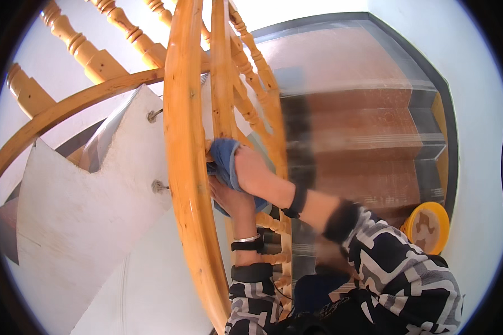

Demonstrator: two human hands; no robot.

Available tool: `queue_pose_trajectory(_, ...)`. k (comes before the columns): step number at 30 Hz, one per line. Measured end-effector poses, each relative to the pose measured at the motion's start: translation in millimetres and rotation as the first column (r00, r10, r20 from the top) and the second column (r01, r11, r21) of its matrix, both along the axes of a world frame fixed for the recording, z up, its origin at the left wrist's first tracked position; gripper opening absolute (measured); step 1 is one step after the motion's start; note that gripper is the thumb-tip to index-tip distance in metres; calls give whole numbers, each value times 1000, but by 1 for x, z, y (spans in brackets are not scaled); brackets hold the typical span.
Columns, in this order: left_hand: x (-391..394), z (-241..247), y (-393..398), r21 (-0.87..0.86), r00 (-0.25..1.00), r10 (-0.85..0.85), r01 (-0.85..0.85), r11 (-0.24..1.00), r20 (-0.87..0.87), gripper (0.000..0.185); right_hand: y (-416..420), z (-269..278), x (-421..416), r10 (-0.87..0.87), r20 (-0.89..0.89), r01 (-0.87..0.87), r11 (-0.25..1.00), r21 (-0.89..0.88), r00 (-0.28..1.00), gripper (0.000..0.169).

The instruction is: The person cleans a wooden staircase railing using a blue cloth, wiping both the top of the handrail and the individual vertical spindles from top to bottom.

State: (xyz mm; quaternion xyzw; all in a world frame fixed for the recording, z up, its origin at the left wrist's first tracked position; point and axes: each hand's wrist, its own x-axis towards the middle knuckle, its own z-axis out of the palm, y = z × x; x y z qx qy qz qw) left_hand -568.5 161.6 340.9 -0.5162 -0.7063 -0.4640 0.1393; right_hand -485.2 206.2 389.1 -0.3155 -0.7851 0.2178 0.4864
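A blue cloth (225, 157) is wrapped around a turned wooden baluster just to the right of the wooden handrail (188, 167). My right hand (249, 167) is on the cloth, its fingers mostly hidden by the fabric and the baluster. Below it, my left hand (232, 199) reaches in against the cloth and the baluster, with its fingertips hidden behind the handrail. Both wrists wear dark bands, and the left one also has a silver bangle.
Reddish-brown stairs (360, 125) with dark edges descend on the right beside a pale wall (478, 146). A yellow bucket (447, 230) of cloudy water stands by that wall. More turned balusters (130, 35) and a curved lower rail (92, 94) lie at the upper left.
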Motion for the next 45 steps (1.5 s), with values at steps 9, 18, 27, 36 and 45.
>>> queue_pose_trajectory(9, -26, -6, -31, 133, 891, -424, 406, 904, 164, 40, -17, -54, 14, 204, -725, -507, 832, -226, 658, 36)
queue_pose_trajectory(18, -24, 48, 36, 303, 705, -508, 408, 861, 495, 26, 2, -41, 25, -19, -544, -52, 992, -116, 839, 37)
queue_pose_trajectory(27, -3, 1, 24, 295, 998, -54, 65, 953, -46, 41, 6, 7, 20, 38, -276, -21, 998, 63, 960, 35)
queue_pose_trajectory(36, -30, -60, -29, -153, 988, -54, 32, 988, -141, 57, -62, -10, -23, 44, 404, -191, 924, 332, 914, 36)
queue_pose_trajectory(45, -6, -32, -89, -199, 967, -36, -15, 980, -254, 62, -39, -46, 12, 15, -395, -95, 979, -182, 919, 52)
